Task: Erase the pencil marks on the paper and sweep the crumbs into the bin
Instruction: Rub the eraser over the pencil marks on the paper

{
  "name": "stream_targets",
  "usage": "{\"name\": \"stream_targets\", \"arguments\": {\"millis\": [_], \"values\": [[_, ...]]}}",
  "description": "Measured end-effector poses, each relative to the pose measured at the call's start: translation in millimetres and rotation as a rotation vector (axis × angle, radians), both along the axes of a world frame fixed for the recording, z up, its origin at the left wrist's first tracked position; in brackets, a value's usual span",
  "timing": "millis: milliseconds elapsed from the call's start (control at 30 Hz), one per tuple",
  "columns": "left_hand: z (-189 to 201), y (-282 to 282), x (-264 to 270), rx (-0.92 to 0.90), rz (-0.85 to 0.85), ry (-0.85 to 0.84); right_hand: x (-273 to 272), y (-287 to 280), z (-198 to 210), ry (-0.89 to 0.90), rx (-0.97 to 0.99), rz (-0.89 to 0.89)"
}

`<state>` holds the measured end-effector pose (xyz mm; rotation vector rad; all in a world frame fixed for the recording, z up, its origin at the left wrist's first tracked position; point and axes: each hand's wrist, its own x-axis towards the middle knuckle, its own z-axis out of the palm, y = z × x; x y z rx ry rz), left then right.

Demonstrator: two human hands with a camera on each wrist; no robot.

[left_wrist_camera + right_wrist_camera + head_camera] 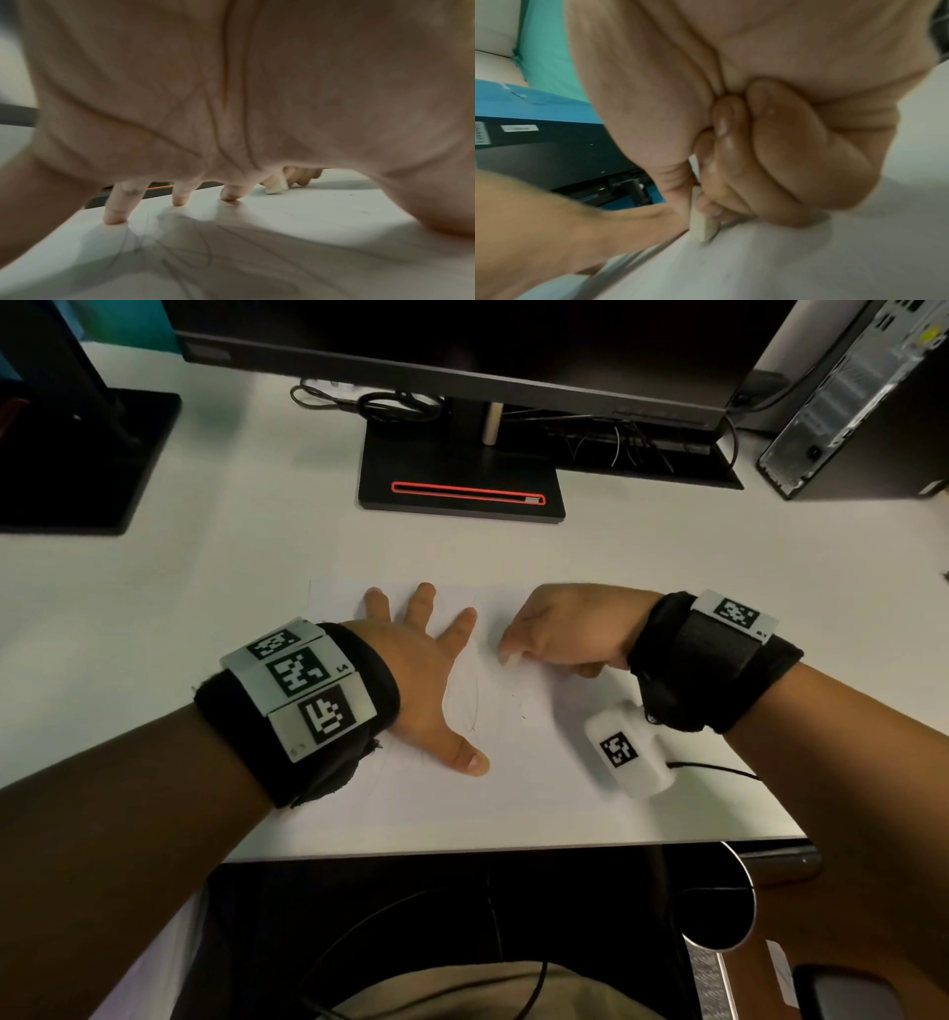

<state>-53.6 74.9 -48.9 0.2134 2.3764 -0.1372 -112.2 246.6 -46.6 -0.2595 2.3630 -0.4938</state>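
Paper (518, 793) is pinned to the bench (215, 567) by the left hand (416, 680), fingers spread, while the eraser (511, 660), pinched in the right hand (570, 629), is rubbed over pencil marks (475, 706); erasing seems unfinished, and further strokes appear needed before sweeping.

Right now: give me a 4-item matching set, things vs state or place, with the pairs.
Things:
1. left hand
2. eraser
3. pencil marks
4. monitor stand

States or places:
A. pinched in the right hand, tip on the paper
B. at the back of the desk, red outlined slot
C. fingers spread, pressing the paper flat
D. faint lines under and beside the left palm

Pairs: 1-C, 2-A, 3-D, 4-B
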Motion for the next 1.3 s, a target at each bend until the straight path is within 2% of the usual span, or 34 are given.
{"name": "stream_targets", "arguments": {"millis": [100, 233, 333, 467, 600, 700, 767, 833, 900, 1033, 1200, 1300], "values": [[0.6, -0.1, 1.1, 0.002, -0.004, 0.002, -3.9, -2.0, 2.6, 0.050, 0.026, 0.003], [0.2, -0.1, 0.6, -0.001, -0.004, 0.000, -3.2, -3.8, -0.1, 0.012, 0.006, 0.012], [1.3, -0.1, 0.9, 0.002, -0.003, -0.003, -8.2, -1.9, 2.5, 0.099, 0.043, -0.012], [0.8, -0.5, 1.1, -0.003, 0.000, -0.003, -5.8, -4.3, 1.3, -0.004, 0.023, 0.027], [1.6, 0.4, 1.3, -0.002, -0.001, -0.004, -12.5, -0.3, 3.8, 0.122, 0.047, -0.028], [1.5, 0.3, 1.4, -0.010, -0.003, -0.002, -7.0, -3.6, 1.4, 0.027, 0.036, 0.045], [1.1, 0.4, 0.3, -0.009, -0.008, 0.003, -7.9, -2.1, 1.8, 0.000, 0.019, 0.020], [1.6, 0.5, 0.9, -0.008, -0.008, 0.002, -13.5, 0.2, 4.7, 0.099, 0.042, -0.024], [2.1, 0.7, 1.6, -0.010, -0.007, -0.001, -13.2, -0.8, 7.8, 0.164, 0.074, 0.007], [0.8, 0.4, 0.8, -0.011, -0.004, -0.002, -2.4, -1.2, 6.2, 0.009, 0.089, 0.116], [0.7, 0.6, 0.9, -0.010, -0.010, 0.000, -1.9, 4.1, 9.5, 0.096, 0.126, 0.117], [1.3, 0.5, 1.2, -0.018, -0.007, -0.003, 5.5, 2.0, 6.3, -0.021, 0.106, 0.164]]}}
